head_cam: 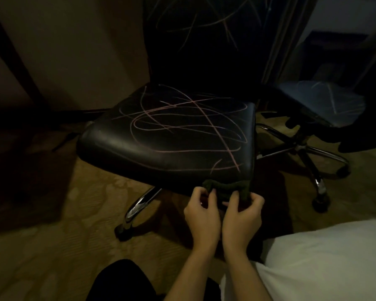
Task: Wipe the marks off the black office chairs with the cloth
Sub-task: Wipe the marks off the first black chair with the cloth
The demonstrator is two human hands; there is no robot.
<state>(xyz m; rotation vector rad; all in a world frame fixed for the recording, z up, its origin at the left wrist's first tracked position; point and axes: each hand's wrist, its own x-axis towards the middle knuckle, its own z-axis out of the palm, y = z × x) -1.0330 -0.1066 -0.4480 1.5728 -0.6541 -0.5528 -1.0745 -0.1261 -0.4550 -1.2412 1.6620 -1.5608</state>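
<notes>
Pinching the soft, floppy cloth [226, 187] by its near edge, left hand [202, 213] and right hand [243, 216] look to bunch it at the seat's [172, 135] near-right corner.

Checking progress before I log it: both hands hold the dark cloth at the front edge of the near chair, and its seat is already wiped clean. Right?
Not quite. In the head view both hands, left and right, do hold the dark cloth at the front edge, but the near chair's seat is still covered in pinkish scribble marks.
</notes>
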